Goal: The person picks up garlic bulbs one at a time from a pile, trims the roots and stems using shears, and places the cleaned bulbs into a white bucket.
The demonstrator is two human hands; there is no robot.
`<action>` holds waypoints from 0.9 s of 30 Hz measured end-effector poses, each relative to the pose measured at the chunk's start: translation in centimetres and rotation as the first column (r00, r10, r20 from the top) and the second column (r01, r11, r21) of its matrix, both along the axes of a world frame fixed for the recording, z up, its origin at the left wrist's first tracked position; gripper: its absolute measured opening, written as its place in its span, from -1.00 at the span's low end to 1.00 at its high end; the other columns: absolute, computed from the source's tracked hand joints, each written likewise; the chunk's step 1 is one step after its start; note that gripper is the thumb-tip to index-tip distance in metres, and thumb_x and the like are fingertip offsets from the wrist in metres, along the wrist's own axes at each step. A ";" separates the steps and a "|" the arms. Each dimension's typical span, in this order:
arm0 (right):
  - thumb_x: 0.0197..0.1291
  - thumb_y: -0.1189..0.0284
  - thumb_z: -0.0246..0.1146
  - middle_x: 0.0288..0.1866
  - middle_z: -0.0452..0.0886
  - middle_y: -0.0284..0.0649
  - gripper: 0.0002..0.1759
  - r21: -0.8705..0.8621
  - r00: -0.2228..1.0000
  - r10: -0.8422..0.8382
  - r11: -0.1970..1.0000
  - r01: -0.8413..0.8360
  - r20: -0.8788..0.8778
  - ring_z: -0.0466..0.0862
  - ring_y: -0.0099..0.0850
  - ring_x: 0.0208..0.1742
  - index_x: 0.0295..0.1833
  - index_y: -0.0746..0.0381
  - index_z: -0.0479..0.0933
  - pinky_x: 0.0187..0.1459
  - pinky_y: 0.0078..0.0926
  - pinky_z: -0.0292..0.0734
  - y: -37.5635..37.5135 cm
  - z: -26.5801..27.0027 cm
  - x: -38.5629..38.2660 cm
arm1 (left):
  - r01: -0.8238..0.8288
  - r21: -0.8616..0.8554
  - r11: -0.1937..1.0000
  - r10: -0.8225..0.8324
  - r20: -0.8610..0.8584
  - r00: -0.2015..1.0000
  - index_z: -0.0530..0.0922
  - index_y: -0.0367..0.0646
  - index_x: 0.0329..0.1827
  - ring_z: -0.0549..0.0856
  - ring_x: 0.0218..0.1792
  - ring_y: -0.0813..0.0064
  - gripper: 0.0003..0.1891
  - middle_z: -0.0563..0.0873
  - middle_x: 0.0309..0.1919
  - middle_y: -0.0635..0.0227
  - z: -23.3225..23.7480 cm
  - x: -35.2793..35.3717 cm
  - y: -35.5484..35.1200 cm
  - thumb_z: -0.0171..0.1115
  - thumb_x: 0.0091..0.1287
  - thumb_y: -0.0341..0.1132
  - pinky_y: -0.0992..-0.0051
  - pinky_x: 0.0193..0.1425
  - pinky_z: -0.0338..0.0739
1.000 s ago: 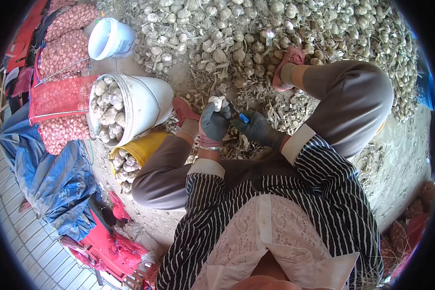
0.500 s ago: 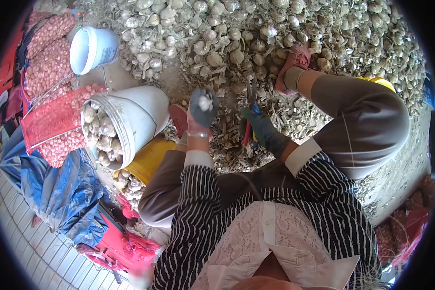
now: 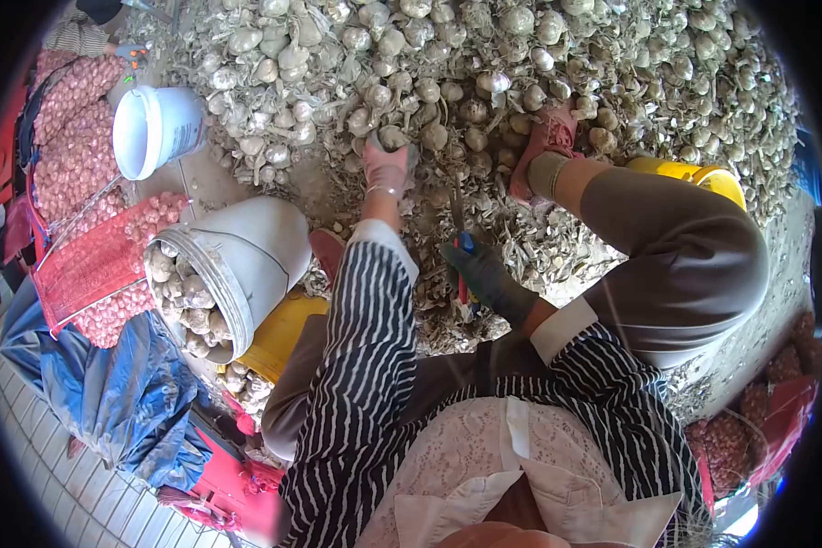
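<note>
My left hand [image 3: 390, 166], in a glove with grey fingers, is stretched out to the near edge of the garlic pile [image 3: 338, 82]. Its fingers curl round a garlic bulb [image 3: 393, 138], partly hidden by the glove. Closer to my body, my right hand [image 3: 486, 276] in a dark glove is closed on garlic shears [image 3: 466, 243] with blue and red handles; the blades point away from me. Under both hands lie dry garlic stalks and skins [image 3: 521, 228].
On the left, a white bucket [image 3: 256, 242] lies tipped, full of bulbs, beside a yellow bucket [image 3: 288, 338]. An upright pale bucket [image 3: 160, 132] and red net sacks [image 3: 82, 173] stand behind. Another yellow bucket [image 3: 699, 178] is past my right knee. A co-worker's hand [image 3: 132, 50] shows top left.
My left hand has moved forward from over the trimmings to the pile and turned over; a bulb showed in its palm before. My right hand, with the shears, has shifted slightly left and down.
</note>
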State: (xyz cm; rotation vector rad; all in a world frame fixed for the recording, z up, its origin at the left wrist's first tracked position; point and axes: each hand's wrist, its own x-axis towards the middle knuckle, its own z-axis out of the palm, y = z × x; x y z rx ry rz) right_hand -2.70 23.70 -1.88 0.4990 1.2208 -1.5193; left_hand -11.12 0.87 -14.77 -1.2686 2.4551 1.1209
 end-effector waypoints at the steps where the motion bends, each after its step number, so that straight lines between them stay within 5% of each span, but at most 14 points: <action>1: 0.29 0.19 0.29 -0.37 0.50 -0.42 -0.69 -0.006 1.000 -0.003 1.000 0.003 -0.004 0.52 -0.56 -0.40 -0.10 0.18 0.46 -0.34 -0.51 0.50 0.0 0.1 -0.2 | 0.011 0.237 0.972 0.058 -0.284 0.957 0.42 -0.21 0.27 0.63 0.10 0.31 -0.41 0.63 0.10 0.20 -1.0 0.6 -1.0 0.38 0.17 -0.25 0.42 0.17 0.53; 2: 0.29 0.21 0.29 -0.34 0.54 -0.38 -0.68 0.035 0.988 0.039 0.999 -0.035 -0.152 0.56 -0.52 -0.37 -0.04 0.20 0.45 -0.31 -0.48 0.52 0.0 0.2 -0.5 | -0.119 0.472 0.873 0.325 -0.384 0.864 0.55 -0.19 0.12 0.69 -0.07 0.38 -0.64 0.70 -0.09 0.31 2.6 1.0 0.4 0.30 0.25 -0.38 0.52 0.01 0.58; 3: 0.28 0.23 0.29 -0.32 0.57 -0.35 -0.66 0.077 0.952 0.085 0.995 -0.065 -0.293 0.60 -0.48 -0.33 0.01 0.22 0.45 -0.28 -0.45 0.54 -0.2 0.4 -0.7 | -0.119 0.460 0.880 0.320 -0.389 0.864 0.55 -0.19 0.12 0.69 -0.07 0.38 -0.64 0.70 -0.09 0.31 4.1 1.9 0.5 0.30 0.25 -0.38 0.52 0.01 0.58; 5: 0.26 0.23 0.30 -0.28 0.61 -0.27 -0.59 0.083 0.862 0.090 0.995 -0.056 -0.500 0.63 -0.38 -0.28 0.08 0.23 0.43 -0.24 -0.39 0.55 -0.4 0.1 -0.5 | -0.028 0.900 0.436 0.640 -0.288 0.712 0.55 -0.18 0.10 0.68 -0.10 0.38 -0.66 0.69 -0.09 0.31 6.7 4.1 0.3 0.30 0.26 -0.37 0.46 -0.04 0.59; 7: 0.24 0.23 0.30 -0.24 0.64 -0.19 -0.52 0.088 0.714 0.093 0.995 -0.043 -0.694 0.67 -0.29 -0.23 0.16 0.24 0.40 -0.20 -0.32 0.56 -0.5 0.4 -0.7 | 0.016 0.924 0.382 0.683 -0.294 0.668 0.54 -0.17 0.12 0.68 -0.12 0.38 -0.64 0.69 -0.10 0.31 10.6 6.4 1.2 0.31 0.26 -0.34 0.42 -0.06 0.59; 9: 0.19 0.19 0.31 -0.17 0.65 -0.05 -0.38 0.361 0.501 0.393 0.918 -0.165 -0.771 0.68 -0.10 -0.15 0.27 0.26 0.33 -0.15 -0.19 0.57 -0.1 2.3 -1.5 | 0.117 0.948 0.296 0.731 -0.304 0.611 0.53 -0.19 0.12 0.67 -0.13 0.38 -0.64 0.68 -0.12 0.32 13.6 8.3 2.4 0.29 0.27 -0.32 0.39 -0.05 0.59; 11: 0.15 0.16 0.31 -0.19 0.63 0.01 -0.32 0.374 0.450 0.425 0.905 -0.201 -0.786 0.65 0.01 -0.15 0.31 0.24 0.31 -0.12 -0.10 0.56 0.5 4.9 -2.3 | 0.035 0.902 0.431 0.696 -0.357 0.623 0.52 -0.22 0.14 0.69 -0.11 0.37 -0.62 0.68 -0.08 0.30 14.6 10.6 2.8 0.29 0.27 -0.37 0.37 -0.03 0.61; 13: 0.11 0.17 0.31 -0.18 0.62 0.05 -0.31 0.542 0.148 0.564 0.824 -0.164 -0.813 0.64 0.00 -0.16 0.31 0.25 0.31 -0.13 -0.09 0.56 0.9 5.9 -2.5 | 0.090 0.830 0.550 0.565 -0.450 0.692 0.49 -0.26 0.18 0.70 -0.09 0.37 -0.59 0.67 -0.04 0.26 16.3 12.5 3.2 0.27 0.26 -0.45 0.38 -0.01 0.62; 17: 0.09 0.21 0.31 -0.15 0.60 0.02 -0.30 0.635 -0.114 0.625 0.755 -0.165 -0.772 0.62 -0.04 -0.10 0.30 0.31 0.31 -0.06 -0.11 0.51 1.6 6.8 -1.9 | 0.023 0.752 0.658 0.514 -0.472 0.717 0.46 -0.27 0.22 0.70 -0.07 0.38 -0.55 0.67 -0.01 0.24 19.6 15.8 5.0 0.25 0.24 -0.53 0.44 0.00 0.62; 19: 0.09 0.22 0.30 -0.13 0.59 -0.01 -0.32 0.618 -0.170 0.595 0.770 -0.159 -0.785 0.62 -0.06 -0.10 0.30 0.28 0.33 -0.03 -0.11 0.49 2.2 7.3 -1.5 | 0.079 0.754 0.652 0.515 -0.517 0.684 0.45 -0.28 0.23 0.70 -0.12 0.35 -0.56 0.67 -0.03 0.22 18.4 18.4 4.2 0.23 0.27 -0.49 0.43 -0.08 0.61; 22: 0.09 0.23 0.29 -0.17 0.59 -0.03 -0.37 0.690 -0.311 0.620 0.684 -0.237 -0.721 0.62 -0.09 -0.13 0.26 0.23 0.37 -0.08 -0.12 0.50 3.2 8.7 -1.4 | 0.231 0.927 0.294 0.327 -0.325 0.887 0.37 -0.30 0.30 0.71 -0.29 0.29 -0.51 0.68 -0.13 0.13 19.5 21.6 1.9 0.19 0.30 -0.43 0.41 -0.23 0.59; 23: 0.09 0.23 0.29 -0.17 0.59 -0.03 -0.37 0.695 -0.315 0.623 0.677 -0.242 -0.716 0.62 -0.09 -0.13 0.26 0.23 0.37 -0.08 -0.12 0.50 3.4 8.8 -1.2 | 0.229 0.930 0.289 0.335 -0.322 0.886 0.37 -0.30 0.30 0.71 -0.29 0.29 -0.51 0.68 -0.13 0.13 19.7 22.3 2.3 0.19 0.30 -0.43 0.41 -0.23 0.59; 25: 0.10 0.23 0.28 -0.18 0.60 -0.03 -0.40 0.742 -0.412 0.619 0.583 -0.329 -0.669 0.63 -0.09 -0.12 0.25 0.22 0.38 -0.12 -0.11 0.50 3.9 9.0 -1.2 | 0.302 0.770 0.561 0.140 -0.448 0.883 0.32 -0.28 0.37 0.71 -0.29 0.27 -0.45 0.68 -0.13 0.12 20.9 22.4 3.0 0.19 0.29 -0.46 0.39 -0.22 0.60; 27: 0.13 0.23 0.25 -0.24 0.62 -0.04 -0.46 0.732 -0.392 0.618 0.591 -0.340 -0.681 0.65 -0.08 -0.16 0.20 0.21 0.40 -0.15 -0.08 0.50 4.5 9.3 -0.6 | 0.279 0.782 0.557 0.110 -0.402 0.909 0.28 -0.28 0.41 0.71 -0.18 0.31 -0.40 0.67 -0.06 0.15 21.5 22.4 3.2 0.21 0.27 -0.49 0.39 -0.10 0.61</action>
